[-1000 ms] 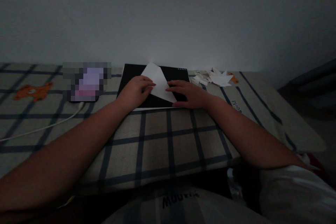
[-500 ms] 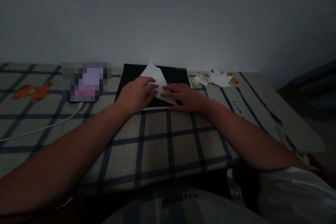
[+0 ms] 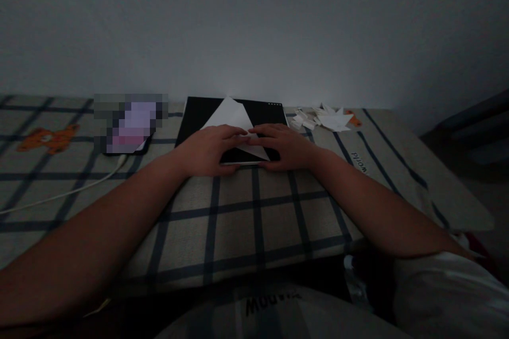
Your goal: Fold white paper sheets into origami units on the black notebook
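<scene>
A folded white paper point(image 3: 233, 116) lies on a black board point(image 3: 199, 112) that rests on a checked cloth. My left hand point(image 3: 209, 149) presses flat on the paper's lower left part, its fingers reaching right. From the other side my right hand point(image 3: 284, 145) presses the paper's lower right part. The fingertips of both hands meet near the middle of the paper. The upper point of the paper stands free above the hands. Neither hand lifts the sheet.
A pile of small white paper pieces point(image 3: 324, 117) lies right of the board. A blurred device point(image 3: 129, 123) with a white cable point(image 3: 59, 195) sits to the left. An orange bear print point(image 3: 47, 137) marks the cloth point(image 3: 254, 222). A plain wall stands behind.
Both hands slid toward each other and nearer to me on the paper. The paper's visible shape widened into a flatter triangle.
</scene>
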Demonstrator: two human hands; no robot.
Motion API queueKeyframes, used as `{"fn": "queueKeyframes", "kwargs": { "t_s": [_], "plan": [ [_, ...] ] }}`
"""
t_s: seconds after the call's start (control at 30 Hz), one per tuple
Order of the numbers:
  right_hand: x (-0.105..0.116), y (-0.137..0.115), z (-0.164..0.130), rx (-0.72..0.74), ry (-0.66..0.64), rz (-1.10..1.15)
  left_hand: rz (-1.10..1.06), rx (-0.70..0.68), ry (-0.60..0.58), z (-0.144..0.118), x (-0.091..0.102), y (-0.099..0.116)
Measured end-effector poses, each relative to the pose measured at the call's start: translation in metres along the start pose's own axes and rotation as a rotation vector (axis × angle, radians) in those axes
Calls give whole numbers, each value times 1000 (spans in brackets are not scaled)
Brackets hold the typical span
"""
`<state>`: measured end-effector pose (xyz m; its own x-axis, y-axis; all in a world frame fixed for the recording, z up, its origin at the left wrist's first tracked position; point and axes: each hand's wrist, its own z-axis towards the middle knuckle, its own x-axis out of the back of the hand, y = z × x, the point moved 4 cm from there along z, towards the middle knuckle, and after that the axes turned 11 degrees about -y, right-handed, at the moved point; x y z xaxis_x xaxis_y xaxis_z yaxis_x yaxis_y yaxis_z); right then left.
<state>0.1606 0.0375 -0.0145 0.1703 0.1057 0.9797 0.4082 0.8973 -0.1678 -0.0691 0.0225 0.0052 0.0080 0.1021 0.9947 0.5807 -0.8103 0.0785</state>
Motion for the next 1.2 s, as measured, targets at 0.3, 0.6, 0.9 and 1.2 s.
{"fn": "queueKeyframes", "kwargs": {
  "t_s": [0.3, 0.6, 0.9, 1.2],
  "plan": [
    [-1, -4, 3, -13, -7, 42, -45, 17, -27, 1, -1, -2],
    [-2, 0, 1, -41, -24, 69, -75, -27, 3, 1, -3, -1],
    [2, -5, -1, -5, -14, 50, 20, -60, 27, 1, -2, 0],
    [6, -3, 1, -52, 77, 53, -1, -22, 48, 1, -4, -2]
  ]
}}
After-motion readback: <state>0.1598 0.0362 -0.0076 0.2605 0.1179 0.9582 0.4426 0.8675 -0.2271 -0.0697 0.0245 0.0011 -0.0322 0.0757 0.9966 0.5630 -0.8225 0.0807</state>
